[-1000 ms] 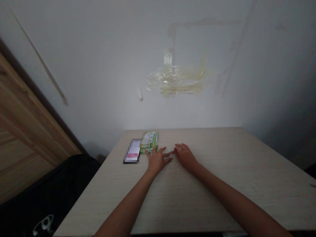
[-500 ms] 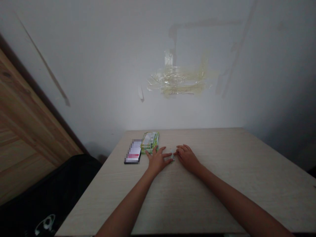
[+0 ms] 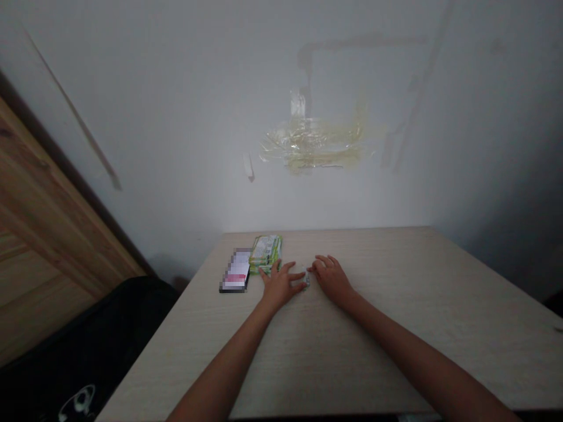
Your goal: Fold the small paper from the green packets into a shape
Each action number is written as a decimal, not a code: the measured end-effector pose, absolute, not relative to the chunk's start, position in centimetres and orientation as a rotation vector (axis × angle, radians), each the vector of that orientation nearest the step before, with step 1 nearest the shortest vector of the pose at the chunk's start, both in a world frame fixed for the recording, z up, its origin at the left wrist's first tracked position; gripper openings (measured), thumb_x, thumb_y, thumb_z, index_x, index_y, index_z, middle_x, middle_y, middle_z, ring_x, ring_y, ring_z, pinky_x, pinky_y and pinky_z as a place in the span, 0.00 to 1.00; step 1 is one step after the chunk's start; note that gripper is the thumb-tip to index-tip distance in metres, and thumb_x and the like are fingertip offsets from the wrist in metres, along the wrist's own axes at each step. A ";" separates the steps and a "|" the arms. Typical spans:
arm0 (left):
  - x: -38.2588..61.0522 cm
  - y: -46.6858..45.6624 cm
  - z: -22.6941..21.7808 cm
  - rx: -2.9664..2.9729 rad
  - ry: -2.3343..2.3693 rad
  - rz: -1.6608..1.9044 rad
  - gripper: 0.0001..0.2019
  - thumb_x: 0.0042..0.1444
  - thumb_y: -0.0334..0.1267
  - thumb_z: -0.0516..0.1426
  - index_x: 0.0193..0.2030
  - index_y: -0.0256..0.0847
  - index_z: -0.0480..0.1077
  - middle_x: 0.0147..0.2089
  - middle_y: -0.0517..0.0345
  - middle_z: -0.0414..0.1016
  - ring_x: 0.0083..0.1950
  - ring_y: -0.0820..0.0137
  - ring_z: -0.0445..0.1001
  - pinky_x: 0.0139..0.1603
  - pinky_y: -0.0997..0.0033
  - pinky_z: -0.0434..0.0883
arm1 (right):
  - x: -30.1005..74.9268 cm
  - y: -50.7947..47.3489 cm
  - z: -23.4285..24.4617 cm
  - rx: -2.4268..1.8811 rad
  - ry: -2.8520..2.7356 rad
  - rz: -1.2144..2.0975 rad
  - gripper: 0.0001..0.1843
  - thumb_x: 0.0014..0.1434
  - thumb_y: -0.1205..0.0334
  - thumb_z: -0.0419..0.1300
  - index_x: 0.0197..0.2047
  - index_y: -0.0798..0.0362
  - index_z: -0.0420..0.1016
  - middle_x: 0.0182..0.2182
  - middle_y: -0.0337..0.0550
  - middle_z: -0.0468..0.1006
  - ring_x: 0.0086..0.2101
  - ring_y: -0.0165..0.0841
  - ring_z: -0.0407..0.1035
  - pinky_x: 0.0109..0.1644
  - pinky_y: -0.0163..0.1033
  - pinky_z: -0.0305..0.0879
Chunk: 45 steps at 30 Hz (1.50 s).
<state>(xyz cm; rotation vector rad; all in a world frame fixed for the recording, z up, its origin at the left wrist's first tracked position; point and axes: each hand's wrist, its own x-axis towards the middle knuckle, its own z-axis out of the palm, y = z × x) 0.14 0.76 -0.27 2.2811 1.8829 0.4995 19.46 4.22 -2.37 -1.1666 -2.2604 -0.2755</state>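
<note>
A small, pale, greyish-green piece [image 3: 307, 278] lies flat on the table between my hands; it is too small to tell its kind. My left hand [image 3: 278, 286] rests palm down with spread fingers, its thumb and index fingertips at the left edge of this piece. On the other side my right hand [image 3: 332, 280] has its fingers bent in and closed, the tips at the piece's upper right edge. Whatever those fingertips pinch is hidden. Just behind my left hand sits a green and white plastic packet [image 3: 266, 251], with the little finger close to its front edge.
A phone [image 3: 236, 272] with a blurred screen lies left of the packet. The pale wooden table [image 3: 396, 328] meets a grey wall [image 3: 185, 117] carrying strips of clear tape [image 3: 312, 143]. At left are a black bag [image 3: 109, 328] and a wooden panel [image 3: 39, 217].
The view has shifted slightly, moving everything a little to the left. Both hands keep nearly the same pose around the small piece.
</note>
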 end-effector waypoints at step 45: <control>0.4 0.5 -0.5 2.260 1.926 0.607 0.12 0.57 0.54 0.56 0.48 0.69 0.73 0.64 0.63 0.65 0.69 0.49 0.49 0.60 0.22 0.29 | 19.9 4.1 -2.0 -1.132 -2.187 -0.005 0.07 0.60 0.69 0.55 0.42 0.53 0.68 0.42 0.48 0.75 0.46 0.38 0.67 0.55 0.45 0.62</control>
